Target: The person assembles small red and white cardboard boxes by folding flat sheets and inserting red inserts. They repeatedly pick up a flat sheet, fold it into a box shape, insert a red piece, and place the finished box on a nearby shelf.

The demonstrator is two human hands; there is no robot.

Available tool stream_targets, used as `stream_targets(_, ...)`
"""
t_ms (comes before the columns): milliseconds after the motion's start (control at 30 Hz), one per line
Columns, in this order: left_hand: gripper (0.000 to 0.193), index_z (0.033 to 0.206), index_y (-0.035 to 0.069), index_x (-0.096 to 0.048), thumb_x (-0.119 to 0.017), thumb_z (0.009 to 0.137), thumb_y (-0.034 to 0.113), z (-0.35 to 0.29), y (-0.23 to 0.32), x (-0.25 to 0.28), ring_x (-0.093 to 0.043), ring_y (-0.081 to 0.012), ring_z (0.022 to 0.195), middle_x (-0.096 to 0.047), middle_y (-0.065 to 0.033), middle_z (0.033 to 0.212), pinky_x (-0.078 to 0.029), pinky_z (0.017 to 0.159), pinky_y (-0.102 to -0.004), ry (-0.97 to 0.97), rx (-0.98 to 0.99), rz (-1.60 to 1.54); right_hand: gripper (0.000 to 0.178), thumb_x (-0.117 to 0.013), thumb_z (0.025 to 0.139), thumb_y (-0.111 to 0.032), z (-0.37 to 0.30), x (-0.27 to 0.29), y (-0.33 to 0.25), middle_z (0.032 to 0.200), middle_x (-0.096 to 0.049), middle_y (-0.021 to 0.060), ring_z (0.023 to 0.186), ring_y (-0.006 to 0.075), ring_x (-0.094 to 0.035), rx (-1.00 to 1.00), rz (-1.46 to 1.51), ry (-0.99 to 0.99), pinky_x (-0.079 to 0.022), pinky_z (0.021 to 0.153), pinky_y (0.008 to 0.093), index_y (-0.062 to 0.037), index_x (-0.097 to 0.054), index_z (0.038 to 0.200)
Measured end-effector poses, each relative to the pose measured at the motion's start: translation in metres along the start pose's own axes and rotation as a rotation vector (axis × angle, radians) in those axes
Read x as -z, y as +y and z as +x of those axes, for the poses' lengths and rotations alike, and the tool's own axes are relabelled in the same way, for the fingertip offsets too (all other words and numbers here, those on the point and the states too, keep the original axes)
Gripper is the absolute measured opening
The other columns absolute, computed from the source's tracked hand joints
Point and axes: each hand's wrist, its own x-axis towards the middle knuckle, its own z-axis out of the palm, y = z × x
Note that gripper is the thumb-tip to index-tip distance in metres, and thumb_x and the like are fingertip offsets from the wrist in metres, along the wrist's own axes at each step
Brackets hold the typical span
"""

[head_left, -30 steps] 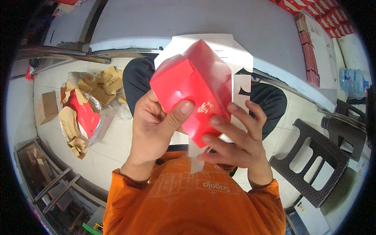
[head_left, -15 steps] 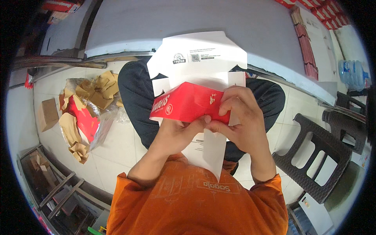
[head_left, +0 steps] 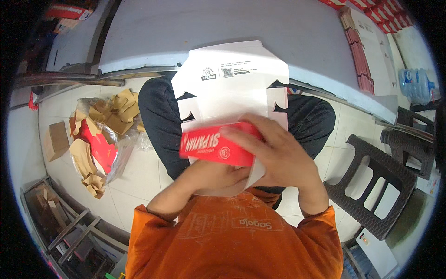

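Observation:
A flat cardboard box blank (head_left: 232, 95), white inside with dark print, rests across my lap, its far end leaning at the table's edge. Its near part is folded up, so a red outer panel (head_left: 204, 142) with white lettering faces me. My right hand (head_left: 278, 153) grips that panel's right end, fingers laid over the red face and slightly blurred. Below the panel, my left hand (head_left: 216, 176) is closed at the lower edge, some of its fingers hidden by the card. A white flap (head_left: 256, 176) bends down between my hands.
A grey-topped table (head_left: 223, 23) stands ahead, with stacked folded card (head_left: 360, 60) at its right. Torn brown paper (head_left: 118, 109) and a red piece (head_left: 100, 146) in clear plastic lie on the left floor. Dark woven-pattern stools (head_left: 371, 186) and a large water bottle (head_left: 415, 86) are at right.
The red panel has turned flatter toward me and come slightly nearer. My right hand has shifted from its right corner to over its face. The near white flap is now bent upward.

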Motion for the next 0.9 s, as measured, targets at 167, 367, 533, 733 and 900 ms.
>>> stream_targets(167,0.062,0.144,0.012,-0.039,-0.060,0.090,0.036,-0.052,-0.052,0.081,-0.054,-0.0402,0.118,-0.050,-0.0245,0.135,-0.046,0.099,-0.0474,-0.079,-0.181,-0.805,0.052,-0.075,0.079,-0.037,-0.022,-0.008,0.038,0.114,-0.063,0.0135,0.106,0.0239,-0.061,-0.142,0.318,0.434,-0.046,0.094,0.0341,-0.0023,-0.062,0.116)
stream_targets(367,0.104,0.149,0.000,-0.023,-0.072,0.071,0.048,-0.016,-0.004,0.033,-0.042,-0.0348,0.131,-0.037,-0.0198,0.147,-0.032,0.109,-0.0449,0.622,0.162,-1.187,0.027,-0.065,0.087,-0.020,-0.022,-0.051,0.037,0.099,-0.064,0.0073,0.090,0.0168,-0.059,-0.588,0.858,0.416,-0.047,0.082,0.0297,-0.0012,-0.062,0.106)
stream_targets(533,0.113,0.148,-0.001,-0.024,-0.077,0.060,0.045,0.003,-0.013,0.019,-0.038,-0.0281,0.133,-0.036,-0.0164,0.146,-0.028,0.110,-0.0372,0.090,-0.036,-0.989,0.036,-0.065,0.084,-0.037,-0.001,-0.043,0.003,0.117,-0.059,0.0130,0.106,0.0272,-0.053,-0.081,0.148,0.543,-0.038,0.092,0.0397,-0.0071,-0.066,0.103)
stream_targets(733,0.122,0.151,0.003,-0.017,-0.079,0.051,0.031,0.005,-0.006,0.021,-0.038,-0.0321,0.134,-0.037,-0.0206,0.143,-0.028,0.111,-0.0361,0.411,0.034,-0.949,0.045,-0.054,0.086,-0.055,-0.009,-0.051,0.022,0.113,-0.058,0.0110,0.109,0.0327,-0.048,0.154,-0.178,0.557,-0.032,0.094,0.0465,-0.0151,-0.070,0.099)
stream_targets(900,0.119,0.151,0.000,-0.019,-0.079,0.052,0.029,0.004,-0.008,0.023,-0.038,-0.0334,0.134,-0.036,-0.0220,0.143,-0.027,0.111,-0.0367,0.354,-0.008,-0.894,0.027,-0.059,0.087,-0.039,-0.011,-0.050,0.018,0.106,-0.060,0.0102,0.106,0.0320,-0.050,0.111,-0.124,0.591,-0.035,0.091,0.0447,-0.0158,-0.071,0.091)
